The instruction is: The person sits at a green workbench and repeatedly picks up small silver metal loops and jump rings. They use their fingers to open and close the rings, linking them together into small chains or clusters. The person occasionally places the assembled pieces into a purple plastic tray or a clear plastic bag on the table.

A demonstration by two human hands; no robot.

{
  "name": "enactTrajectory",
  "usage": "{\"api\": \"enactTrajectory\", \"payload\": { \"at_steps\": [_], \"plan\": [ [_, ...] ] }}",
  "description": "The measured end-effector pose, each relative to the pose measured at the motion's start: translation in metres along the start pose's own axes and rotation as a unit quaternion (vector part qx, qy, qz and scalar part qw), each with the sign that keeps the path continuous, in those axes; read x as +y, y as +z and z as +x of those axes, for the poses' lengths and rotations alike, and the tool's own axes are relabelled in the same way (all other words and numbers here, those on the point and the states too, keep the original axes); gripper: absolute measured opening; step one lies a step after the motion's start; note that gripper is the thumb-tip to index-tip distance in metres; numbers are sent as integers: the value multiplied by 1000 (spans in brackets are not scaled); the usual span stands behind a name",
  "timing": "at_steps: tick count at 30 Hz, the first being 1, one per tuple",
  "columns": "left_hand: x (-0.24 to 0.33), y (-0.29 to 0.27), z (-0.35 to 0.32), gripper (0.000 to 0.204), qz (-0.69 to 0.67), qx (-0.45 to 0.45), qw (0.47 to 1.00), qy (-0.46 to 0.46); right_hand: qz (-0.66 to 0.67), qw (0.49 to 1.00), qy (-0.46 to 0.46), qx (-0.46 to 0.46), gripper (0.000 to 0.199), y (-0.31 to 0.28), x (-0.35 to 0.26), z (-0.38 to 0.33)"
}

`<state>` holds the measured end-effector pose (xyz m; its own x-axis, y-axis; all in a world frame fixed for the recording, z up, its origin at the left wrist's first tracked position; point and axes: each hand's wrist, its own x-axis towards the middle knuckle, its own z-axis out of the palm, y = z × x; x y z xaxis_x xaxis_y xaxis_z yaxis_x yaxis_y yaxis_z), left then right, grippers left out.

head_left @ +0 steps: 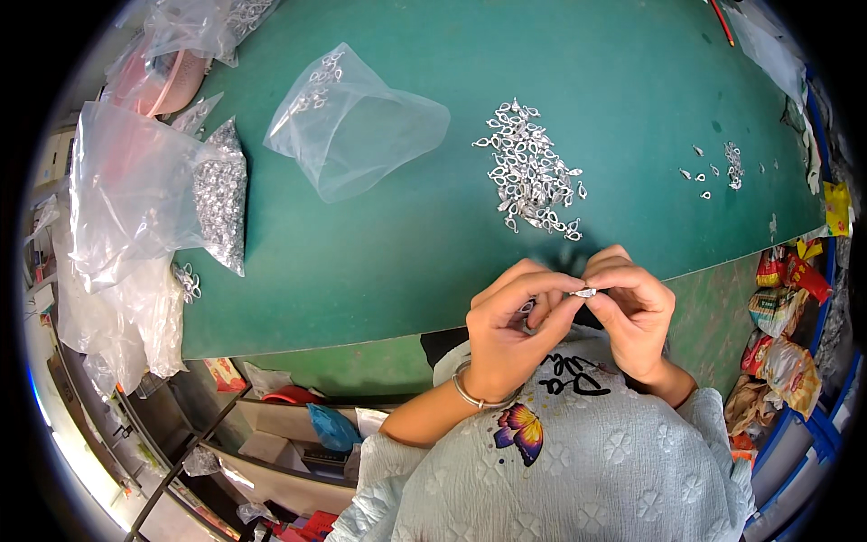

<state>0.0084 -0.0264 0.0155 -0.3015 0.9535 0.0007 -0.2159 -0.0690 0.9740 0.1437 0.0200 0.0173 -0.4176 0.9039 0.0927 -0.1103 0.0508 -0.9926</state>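
Just past the table's front edge, my two hands meet over a small silver metal piece (584, 293), held between the fingertips. My left hand (513, 316) pinches it from the left, and more silvery bits show partly inside its curled fingers. From the other side, the thumb and forefinger of my right hand (635, 314) close on it. Directly beyond the hands lies a loose pile of silver teardrop-shaped metal loops (533, 172). A smaller cluster of tiny silver pieces (733, 165) is spread farther right.
The green tabletop (361, 262) carries an opened clear bag (370, 135) with a few loops. At left are a full bag of silver parts (221, 194), large plastic bags (126, 199) and a pink basket (167, 81). Colourful packets (786, 370) hang beyond the right edge.
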Motion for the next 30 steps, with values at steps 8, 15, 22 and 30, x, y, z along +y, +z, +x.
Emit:
{"api": "enactTrajectory", "payload": {
  "at_steps": [8, 15, 22, 30],
  "plan": [
    [-3, -2, 0, 22, -33, -9, 999, -36, -13, 1000, -10, -4, 17, 0, -2, 2],
    [-3, -2, 2, 20, -45, -10, 998, -32, -40, 999, -30, 3, 19, 2, -2, 4],
    [-1, -5, 2, 18, -39, -30, 997, -52, -43, 999, -19, 2, 15, 0, -3, 3],
    [-2, -8, 2, 15, -5, -42, 999, -32, 23, 999, 49, 2, 12, -2, -3, 2]
  ]
}}
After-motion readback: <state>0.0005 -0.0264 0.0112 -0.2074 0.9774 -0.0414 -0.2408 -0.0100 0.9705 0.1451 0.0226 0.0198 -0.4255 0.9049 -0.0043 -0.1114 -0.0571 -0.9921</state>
